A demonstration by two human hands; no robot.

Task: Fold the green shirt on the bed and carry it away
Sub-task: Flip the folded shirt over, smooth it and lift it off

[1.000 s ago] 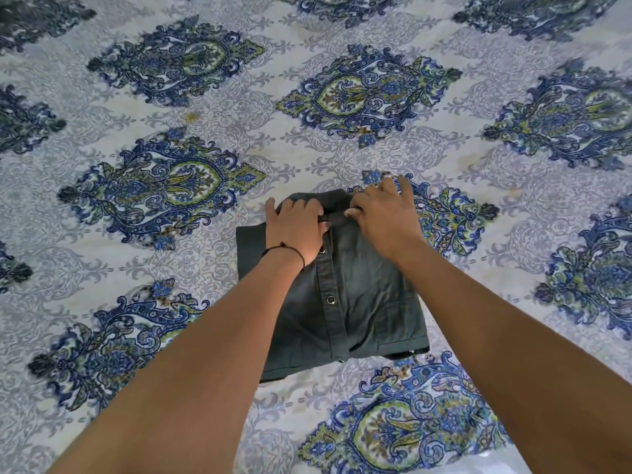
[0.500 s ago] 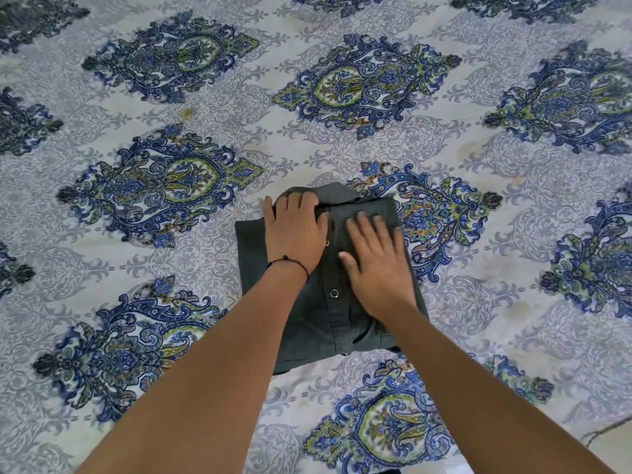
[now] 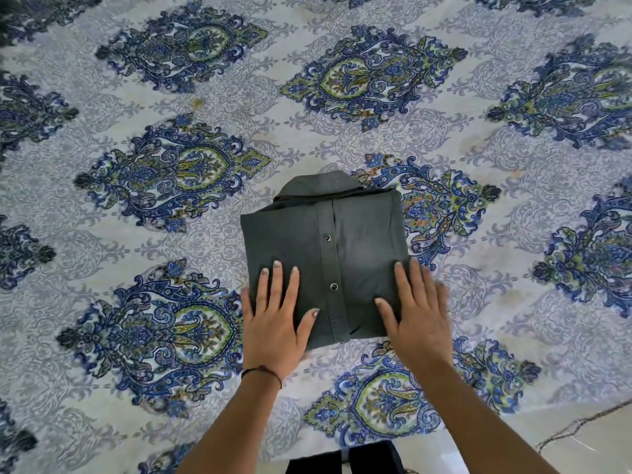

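The dark green shirt (image 3: 342,248) lies folded into a compact rectangle on the bed, collar pointing away from me, its snap-button placket running down the middle. My left hand (image 3: 273,319) rests flat on the shirt's near left corner, fingers spread, a black cord around the wrist. My right hand (image 3: 415,309) lies flat on the near right corner, fingers apart and partly over the shirt's edge. Neither hand grips the cloth.
A bedsheet (image 3: 171,234) with blue and green ornate medallions on a pale ground covers the whole bed. The bed's near edge and a pale floor (image 3: 564,429) show at the lower right, with a thin dark cord on it.
Both hands have slid from the shirt's collar end down toward me to its near corners. The shirt now shows as a neater, flatter rectangle.
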